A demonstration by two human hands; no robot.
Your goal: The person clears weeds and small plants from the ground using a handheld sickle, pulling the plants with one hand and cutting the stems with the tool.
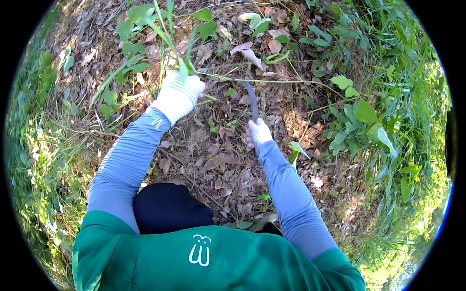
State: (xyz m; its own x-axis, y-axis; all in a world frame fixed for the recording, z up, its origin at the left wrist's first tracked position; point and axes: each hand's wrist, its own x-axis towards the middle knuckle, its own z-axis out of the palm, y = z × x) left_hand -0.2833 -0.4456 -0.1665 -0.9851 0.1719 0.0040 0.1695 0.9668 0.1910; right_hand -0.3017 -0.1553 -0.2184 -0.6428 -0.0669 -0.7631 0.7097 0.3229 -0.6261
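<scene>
My left hand [180,94], in a white striped covering, is closed around a tuft of green grass and leafy stems [169,36] that rise past its far side. My right hand [259,131] grips a sickle [253,100]. The curved dark blade points away from me, and its tip bends left towards a long thin vine [269,80]. That vine runs across the ground from near my left hand to the right. Whether the blade tip touches it I cannot tell. Most of the sickle's handle is hidden by my fingers.
Dry brown leaves [220,162] and twigs cover the ground before me. Dense green grass [411,83] stands along the right, with broad-leaved plants [364,112] at its edge. More grass [54,160] grows on the left. My dark-clothed knee [171,207] is close below my left arm.
</scene>
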